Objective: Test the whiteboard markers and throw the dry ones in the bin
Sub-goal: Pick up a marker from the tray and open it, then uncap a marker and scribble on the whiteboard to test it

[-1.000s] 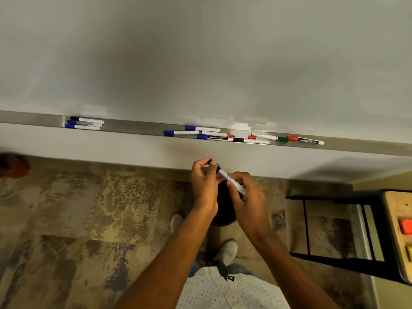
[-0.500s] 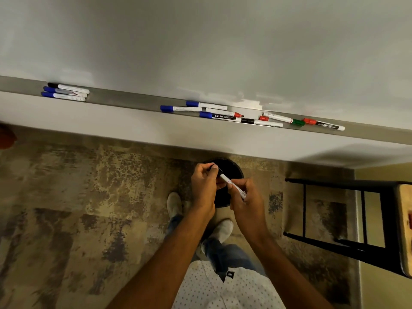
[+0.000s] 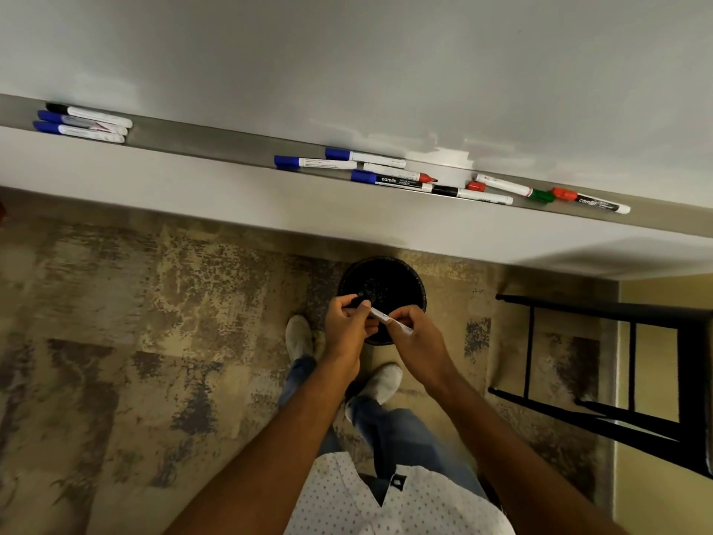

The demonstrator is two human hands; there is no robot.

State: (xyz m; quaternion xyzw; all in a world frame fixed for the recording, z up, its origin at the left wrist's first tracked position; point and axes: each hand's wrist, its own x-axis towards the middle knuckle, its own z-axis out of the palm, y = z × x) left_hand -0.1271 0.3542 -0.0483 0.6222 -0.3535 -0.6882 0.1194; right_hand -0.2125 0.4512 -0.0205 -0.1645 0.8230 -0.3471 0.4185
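I hold a white marker (image 3: 380, 315) with a black cap over the round black bin (image 3: 401, 279) on the floor. My left hand (image 3: 345, 334) pinches the black cap end. My right hand (image 3: 418, 341) grips the white barrel. The blank whiteboard (image 3: 347, 63) fills the top of the view. On its grey tray (image 3: 216, 142) lie three markers at the left (image 3: 87, 123) and several blue, red, black and green capped markers (image 3: 424, 179) at the middle and right.
A black-framed stool or table (image 3: 636, 364) stands at the right on the patterned carpet (image 3: 115, 341). My two feet in pale socks (image 3: 299, 335) are just in front of the bin. A yellow wall (image 3: 663, 418) is at far right.
The camera tilted down, so the tray and markers rose in view and the whole bin came into sight. Both hands kept hold of the marker and sank lower, over the bin.
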